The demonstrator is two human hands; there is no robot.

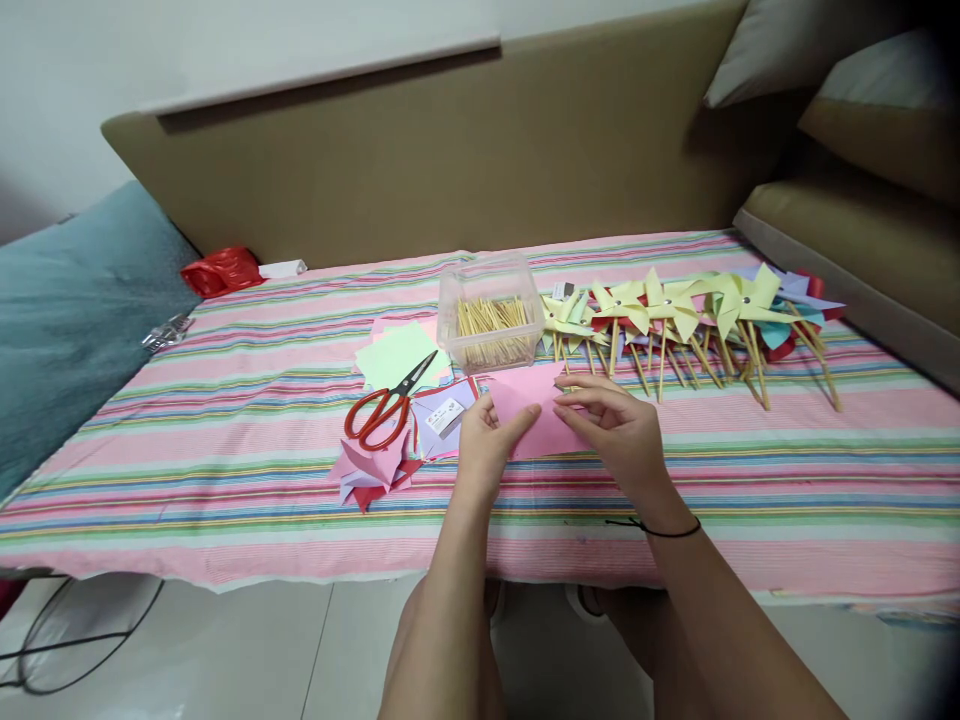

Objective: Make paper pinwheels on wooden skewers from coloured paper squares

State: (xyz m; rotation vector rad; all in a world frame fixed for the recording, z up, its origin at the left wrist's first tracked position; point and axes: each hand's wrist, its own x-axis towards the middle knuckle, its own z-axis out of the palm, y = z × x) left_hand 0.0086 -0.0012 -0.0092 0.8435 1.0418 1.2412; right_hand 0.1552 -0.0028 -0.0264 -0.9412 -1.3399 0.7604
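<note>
A sheet of pink paper (536,400) is held up between my two hands, above the striped cloth. My left hand (484,440) pinches its left side, thumb on the near face. With thumb and fingertips close together, my right hand (615,425) grips the paper's right edge. Just left of my left hand lies a stack of purple and red paper (427,420) with a small white card (444,418) on top. Red-handled scissors (386,405) rest across green paper sheets (394,350) and cut pink paper pieces (371,465).
Behind my hands stands a clear plastic box (491,350) of short wooden sticks. Several paper pinwheels (675,305) on sticks lie in a row to the right. A red plastic bag (223,272) sits at the back left, near a teal cushion (82,300). The striped cloth (247,430) covers the surface.
</note>
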